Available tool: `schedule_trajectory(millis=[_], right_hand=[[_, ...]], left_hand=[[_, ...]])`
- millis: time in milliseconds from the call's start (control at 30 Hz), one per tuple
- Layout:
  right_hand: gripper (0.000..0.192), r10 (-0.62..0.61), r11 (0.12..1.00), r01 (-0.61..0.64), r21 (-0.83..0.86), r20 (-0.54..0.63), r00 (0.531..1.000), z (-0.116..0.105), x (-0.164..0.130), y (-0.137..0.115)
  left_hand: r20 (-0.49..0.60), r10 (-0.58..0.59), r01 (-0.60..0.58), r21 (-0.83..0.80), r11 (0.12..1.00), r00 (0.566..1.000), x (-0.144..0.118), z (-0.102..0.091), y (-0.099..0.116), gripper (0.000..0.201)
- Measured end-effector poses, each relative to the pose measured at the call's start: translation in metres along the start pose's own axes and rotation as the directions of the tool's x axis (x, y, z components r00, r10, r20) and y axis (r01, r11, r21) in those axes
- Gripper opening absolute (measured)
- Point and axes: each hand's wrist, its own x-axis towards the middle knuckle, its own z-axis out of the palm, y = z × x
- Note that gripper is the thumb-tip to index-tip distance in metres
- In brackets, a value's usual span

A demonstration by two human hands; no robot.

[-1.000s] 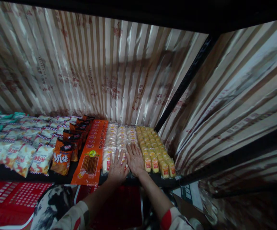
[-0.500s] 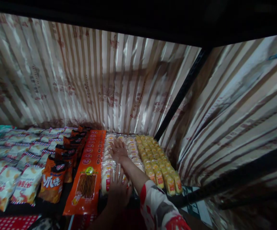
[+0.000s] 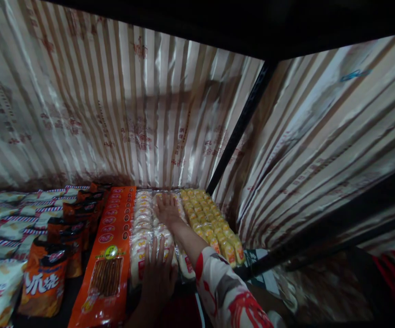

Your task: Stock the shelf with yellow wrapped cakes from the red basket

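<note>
While both your hands lie flat on the white wrapped cakes (image 3: 142,228), the rows sit packed tight on the shelf (image 3: 74,287).
From the head view, your left hand (image 3: 158,278) spreads its fingers wide over the front packs, pressing and gripping nothing; your right hand (image 3: 166,210) reaches deeper, fingers splayed flat on the rear packs; the cakes fill the lane between the long orange packets (image 3: 110,255) and the yellow cakes (image 3: 211,223), likely so each row faces forward.

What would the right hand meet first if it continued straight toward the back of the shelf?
Probably more pale wrapped cakes under the right hand, then the striped curtain; depth is unclear.
</note>
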Motion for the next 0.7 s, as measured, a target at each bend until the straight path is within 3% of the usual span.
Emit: schedule_trajectory(millis=[167,267,400,567,700], right_hand=[[0.058,0.029,0.999,-0.030,0.016,0.071,0.997,0.009,0.003,0.019],[0.055,0.017,0.996,-0.024,0.085,0.086,0.996,0.002,0.005,0.017],[0.054,-0.019,0.988,0.024,0.152,-0.033,0.999,-0.016,-0.012,0.017],[0.053,0.043,0.948,0.073,0.310,-0.352,0.935,-0.017,-0.098,0.032],[0.050,0.082,0.944,0.066,0.322,-0.423,0.902,0.011,-0.185,0.046]], left_hand=[[-0.007,0.024,-0.024,0.022,0.999,1.000,0.000,0.000,-0.002,0.051],[0.029,0.031,-0.032,0.014,0.999,0.999,0.003,-0.006,-0.002,0.049],[0.105,0.021,-0.021,-0.003,1.000,0.994,0.009,-0.016,-0.001,0.050],[0.141,-0.030,0.034,-0.026,0.999,0.990,0.012,-0.020,0.002,0.051],[0.117,-0.016,0.018,-0.014,1.000,0.993,0.010,-0.018,0.002,0.049]])
